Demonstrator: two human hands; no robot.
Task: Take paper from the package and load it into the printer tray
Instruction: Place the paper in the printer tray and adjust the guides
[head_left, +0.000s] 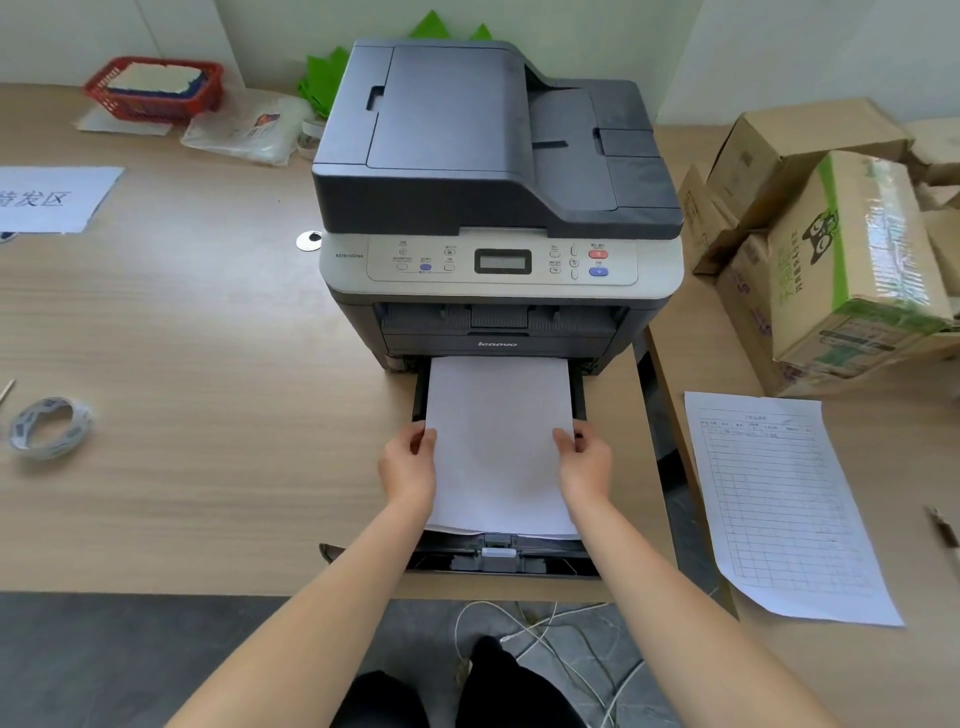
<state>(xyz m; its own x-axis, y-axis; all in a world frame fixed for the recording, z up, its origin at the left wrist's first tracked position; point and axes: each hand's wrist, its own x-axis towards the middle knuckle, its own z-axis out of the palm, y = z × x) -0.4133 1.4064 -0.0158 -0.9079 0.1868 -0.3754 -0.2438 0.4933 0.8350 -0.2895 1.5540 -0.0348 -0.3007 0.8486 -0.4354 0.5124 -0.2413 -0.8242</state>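
Note:
A grey multifunction printer (493, 197) stands on the wooden desk, its black paper tray (498, 561) pulled out toward me. A stack of white paper (498, 441) lies over the tray, its far end reaching into the printer's slot. My left hand (410, 467) grips the stack's left edge and my right hand (584, 465) grips its right edge, thumbs on top. The near end of the stack sits just behind the tray's grey length guide (497, 552). No paper package is in view.
A printed form sheet (779, 499) lies on the right desk beside cardboard boxes (831, 244). A tape roll (49, 428), a white sign sheet (47, 200), a red basket (153, 88) and a plastic bag (249, 127) sit to the left. White cables (550, 644) trail on the floor.

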